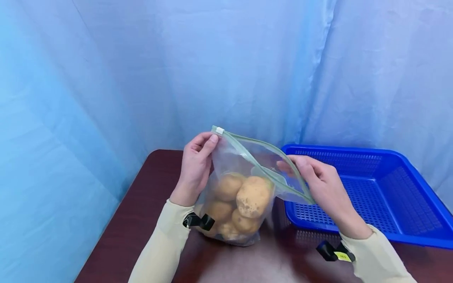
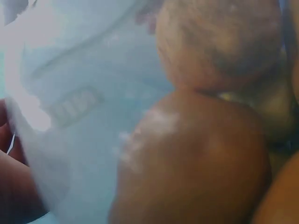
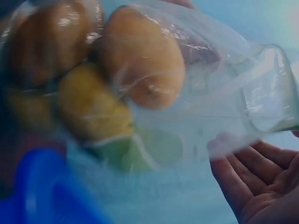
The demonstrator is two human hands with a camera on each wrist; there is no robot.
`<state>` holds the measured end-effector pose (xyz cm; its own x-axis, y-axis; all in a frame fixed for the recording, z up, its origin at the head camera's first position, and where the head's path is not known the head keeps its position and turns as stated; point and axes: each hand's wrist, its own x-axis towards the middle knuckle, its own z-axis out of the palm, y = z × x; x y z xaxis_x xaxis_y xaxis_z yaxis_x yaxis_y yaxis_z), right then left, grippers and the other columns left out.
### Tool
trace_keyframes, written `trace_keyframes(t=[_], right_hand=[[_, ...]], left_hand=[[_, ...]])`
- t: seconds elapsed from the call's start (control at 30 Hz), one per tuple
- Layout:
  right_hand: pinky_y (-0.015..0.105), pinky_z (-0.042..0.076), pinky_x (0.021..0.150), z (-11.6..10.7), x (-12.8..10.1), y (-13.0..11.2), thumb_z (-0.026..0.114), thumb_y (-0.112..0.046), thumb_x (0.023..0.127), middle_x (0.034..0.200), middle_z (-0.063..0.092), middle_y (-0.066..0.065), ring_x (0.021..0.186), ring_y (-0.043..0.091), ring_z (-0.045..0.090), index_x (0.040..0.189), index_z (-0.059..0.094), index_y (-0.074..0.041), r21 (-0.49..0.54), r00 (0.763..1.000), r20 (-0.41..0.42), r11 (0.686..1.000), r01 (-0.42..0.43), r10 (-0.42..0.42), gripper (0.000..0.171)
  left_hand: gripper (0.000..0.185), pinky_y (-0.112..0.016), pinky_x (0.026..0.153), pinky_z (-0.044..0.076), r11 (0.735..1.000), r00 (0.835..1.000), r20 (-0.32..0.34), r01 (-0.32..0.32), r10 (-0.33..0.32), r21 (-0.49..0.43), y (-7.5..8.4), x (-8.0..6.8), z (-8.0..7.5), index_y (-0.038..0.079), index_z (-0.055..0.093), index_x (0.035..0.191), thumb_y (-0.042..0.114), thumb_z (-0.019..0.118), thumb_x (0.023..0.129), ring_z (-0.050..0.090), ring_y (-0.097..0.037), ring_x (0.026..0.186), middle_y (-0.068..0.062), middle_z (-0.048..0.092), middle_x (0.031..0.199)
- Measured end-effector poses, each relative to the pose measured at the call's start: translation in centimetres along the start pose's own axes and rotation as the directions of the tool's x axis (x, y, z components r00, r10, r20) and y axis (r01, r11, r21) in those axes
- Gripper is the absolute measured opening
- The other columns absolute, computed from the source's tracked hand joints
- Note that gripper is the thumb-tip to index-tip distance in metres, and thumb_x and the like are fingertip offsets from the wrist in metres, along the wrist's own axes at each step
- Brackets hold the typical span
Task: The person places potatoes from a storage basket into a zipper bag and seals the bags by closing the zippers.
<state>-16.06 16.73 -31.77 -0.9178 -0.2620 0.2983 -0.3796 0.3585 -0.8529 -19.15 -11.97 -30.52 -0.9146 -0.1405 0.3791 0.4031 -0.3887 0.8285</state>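
A clear zip bag (image 1: 236,155) holding several potatoes (image 1: 253,196) stands on the dark wooden table (image 1: 141,204). My left hand (image 1: 209,141) pinches the bag's top left corner, just below the white slider (image 1: 220,130). My right hand (image 1: 296,168) grips the green zip edge on the right side, and the bag's mouth gapes between the two hands. The left wrist view is filled by blurred potatoes (image 2: 196,158) seen through the plastic (image 2: 70,107). In the right wrist view the potatoes (image 3: 140,60) show inside the bag (image 3: 224,107), above my right fingers (image 3: 247,182).
A blue perforated plastic basket (image 1: 354,150) sits on the table right of the bag, behind my right hand; its corner (image 3: 46,186) shows in the right wrist view. A light blue curtain (image 1: 177,59) hangs behind and to the left of the table.
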Motion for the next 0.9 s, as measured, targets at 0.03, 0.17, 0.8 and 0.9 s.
trace_keyframes(t=[0.03,0.17,0.8,0.9], right_hand=[[0.019,0.055,0.086,-0.2,-0.4,0.3,0.042,-0.039,0.113,0.122,0.074,-0.006,0.11,0.007,0.07,0.136,0.068,-0.027,-0.035,1.0,-0.001,0.999,-0.003,0.003,0.037],[0.022,0.056,0.077,-0.8,-1.9,1.6,0.055,-0.035,0.109,0.12,0.075,0.001,0.102,0.002,0.069,0.136,0.069,-0.023,-0.151,0.999,0.004,0.988,-0.032,0.033,0.033],[0.011,0.052,0.067,-2.7,-0.5,1.8,0.076,-0.012,0.096,0.092,0.078,0.0,0.079,0.005,0.069,0.099,0.078,-0.008,-0.107,0.964,-0.229,0.988,0.112,-0.134,0.005],[0.013,0.051,0.064,-2.9,-0.4,2.3,0.075,-0.017,0.097,0.091,0.077,-0.004,0.076,0.007,0.066,0.101,0.078,-0.01,-0.116,0.972,-0.213,0.991,0.074,-0.098,0.008]], left_hand=[[0.025,-0.023,0.083,0.052,1.0,1.0,-0.016,-0.016,0.016,-0.006,0.2,-0.1,0.0,0.014,0.075,0.092,-0.003,0.059,0.102,0.065,-0.012,0.088,0.001,0.073,0.087],[0.01,-0.023,0.083,0.053,0.997,0.994,-0.075,-0.08,0.078,-0.012,1.0,-0.5,-0.2,0.008,0.074,0.093,0.004,0.067,0.1,0.066,-0.013,0.085,-0.001,0.073,0.084],[0.011,-0.023,0.078,0.056,0.962,0.951,-0.181,-0.265,0.25,-0.063,3.3,-1.4,0.0,0.004,0.074,0.092,0.0,0.067,0.099,0.068,-0.015,0.08,-0.005,0.072,0.082],[0.009,-0.025,0.08,0.056,0.96,0.946,-0.182,-0.279,0.268,-0.036,3.0,-2.0,0.5,0.0,0.073,0.094,0.009,0.075,0.095,0.068,-0.014,0.08,-0.004,0.072,0.081]])
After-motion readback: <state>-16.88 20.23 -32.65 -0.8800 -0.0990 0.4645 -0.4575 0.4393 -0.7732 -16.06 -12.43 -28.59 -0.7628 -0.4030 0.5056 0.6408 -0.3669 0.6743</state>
